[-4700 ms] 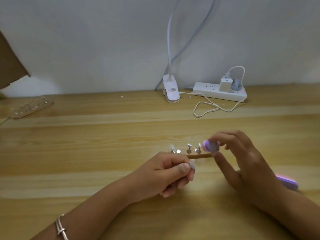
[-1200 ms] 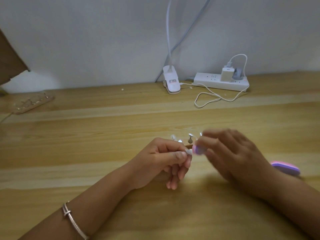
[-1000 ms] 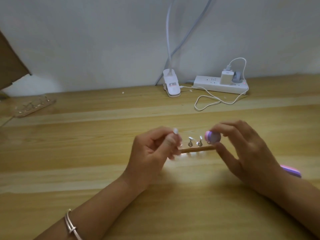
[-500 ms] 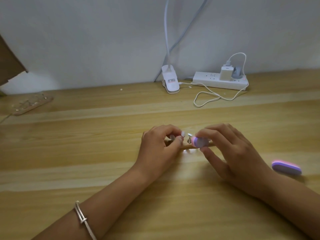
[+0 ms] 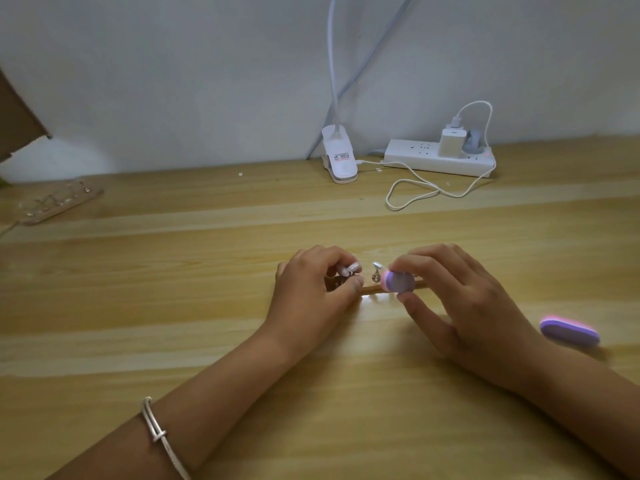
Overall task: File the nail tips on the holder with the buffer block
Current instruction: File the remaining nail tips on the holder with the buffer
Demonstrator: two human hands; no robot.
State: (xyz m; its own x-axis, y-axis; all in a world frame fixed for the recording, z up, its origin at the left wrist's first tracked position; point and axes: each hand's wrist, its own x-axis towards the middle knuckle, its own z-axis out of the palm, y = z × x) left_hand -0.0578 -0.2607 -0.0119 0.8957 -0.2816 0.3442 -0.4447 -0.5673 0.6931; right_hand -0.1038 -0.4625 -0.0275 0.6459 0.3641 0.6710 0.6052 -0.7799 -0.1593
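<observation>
**Both hands on the nail-tip holder, mid-frame**

The narrow wooden holder (image 5: 371,290) lies on the wooden worktop (image 5: 194,306) at the centre of the frame, running left to right between the two hands. One small metal stand with a clear nail tip (image 5: 376,270) rises from it in the gap between the hands. Any other stands are hidden behind the fingers.

The left hand (image 5: 311,292) curls over the holder's left end, thumb tip against the wood and fingers bent above it. A pale pink patch at the fingertips may be a fingernail or a loose tip; I cannot tell which. The left forearm comes in from the lower left and wears a silver bracelet (image 5: 160,435).

The right hand (image 5: 464,299) pinches a small pink-and-purple buffer block (image 5: 398,282) between its thumb below and its curled fingers above. The block sits just right of the visible nail tip and over the holder. The right forearm enters from the lower right.

A second purple buffer (image 5: 569,332) lies on the worktop at the right edge. A white power strip (image 5: 429,160) with a charger (image 5: 453,143) and a clip lamp base (image 5: 337,161) sit at the back by the wall. Another holder (image 5: 59,202) lies at far left.
</observation>
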